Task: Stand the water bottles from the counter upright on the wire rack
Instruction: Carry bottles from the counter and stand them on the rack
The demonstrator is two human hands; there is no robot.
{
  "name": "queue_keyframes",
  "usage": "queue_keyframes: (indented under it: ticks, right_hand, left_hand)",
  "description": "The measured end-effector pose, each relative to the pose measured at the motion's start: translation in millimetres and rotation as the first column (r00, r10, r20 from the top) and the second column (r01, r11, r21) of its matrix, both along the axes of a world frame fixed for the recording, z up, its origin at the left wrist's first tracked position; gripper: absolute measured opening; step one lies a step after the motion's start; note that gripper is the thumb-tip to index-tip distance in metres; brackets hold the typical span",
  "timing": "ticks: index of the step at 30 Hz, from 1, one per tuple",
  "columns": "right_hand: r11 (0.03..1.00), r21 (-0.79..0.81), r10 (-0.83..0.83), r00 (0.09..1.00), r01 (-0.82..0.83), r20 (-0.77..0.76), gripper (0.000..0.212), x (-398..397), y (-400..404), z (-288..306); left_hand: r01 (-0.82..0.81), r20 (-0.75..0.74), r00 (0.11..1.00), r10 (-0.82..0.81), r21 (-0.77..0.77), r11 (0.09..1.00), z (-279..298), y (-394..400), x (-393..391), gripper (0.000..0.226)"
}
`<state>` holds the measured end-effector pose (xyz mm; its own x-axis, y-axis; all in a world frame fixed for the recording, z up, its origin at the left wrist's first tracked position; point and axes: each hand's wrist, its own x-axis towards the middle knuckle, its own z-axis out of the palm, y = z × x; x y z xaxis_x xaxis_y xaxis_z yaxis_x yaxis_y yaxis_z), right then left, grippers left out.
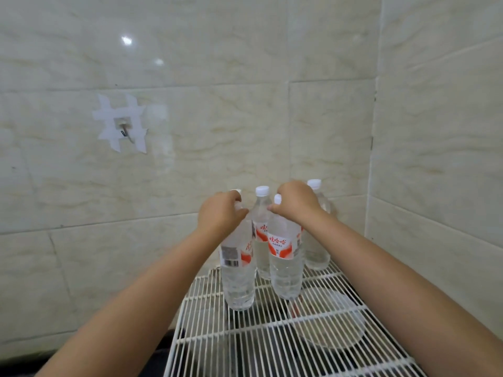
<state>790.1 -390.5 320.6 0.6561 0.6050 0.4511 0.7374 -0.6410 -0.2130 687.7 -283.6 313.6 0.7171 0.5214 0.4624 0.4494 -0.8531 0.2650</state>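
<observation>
Several clear water bottles with white caps and red-and-white labels stand upright on the white wire rack [272, 346]. My left hand [220, 213] grips the neck of the front left bottle [238, 278], whose base rests on the wires. My right hand [296, 202] grips the neck of the front right bottle [285, 268], which tilts slightly. Behind them stand a middle bottle [261, 210] and a far right bottle [317, 248], close to the wall and partly hidden by my hands.
Tiled walls meet in a corner right behind and to the right of the rack. A taped hook [123, 126] sits on the wall at left. A round whitish dish [334, 322] shows below the rack wires. The rack's near half carries no bottles.
</observation>
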Motion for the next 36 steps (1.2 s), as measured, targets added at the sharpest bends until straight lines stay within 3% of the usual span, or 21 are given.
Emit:
queue_keyframes:
  ticks: [6,9,13,27,32,36]
  right_hand:
    - [0.971,-0.012,0.237,0.964,-0.240,-0.123,0.018,5.2,-13.8,4.9]
    - [0.972,0.026,0.236,0.957,-0.235,-0.169,0.039,8.8,-18.9,2.5]
    - [0.975,0.006,0.219,0.960,-0.221,-0.177,0.051,4.1,-13.3,-2.1]
    - [0.973,0.140,0.197,0.975,-0.183,-0.099,0.041,-3.3,-0.6,-7.1]
    - [0.969,0.192,0.177,0.981,-0.159,-0.081,0.040,-3.4,9.6,-10.0]
    - [0.963,0.251,0.105,0.994,-0.093,-0.036,0.038,-4.0,15.0,-20.4]
  left_hand:
    - [0.198,-0.053,0.978,-0.200,-0.045,0.979,5.4,8.1,-9.0,0.049]
    - [0.178,-0.008,0.984,-0.180,-0.131,0.975,4.6,10.8,-11.6,0.057]
    - [0.008,-0.115,0.993,-0.001,0.056,0.998,4.1,6.0,-9.7,0.053]
    - [0.053,-0.031,0.998,-0.057,-0.134,0.990,12.4,7.0,6.6,0.048]
    - [0.052,-0.009,0.999,-0.053,-0.125,0.991,8.0,8.7,6.5,0.047]
    - [0.054,0.001,0.999,-0.054,-0.079,0.995,1.6,5.9,6.1,0.017]
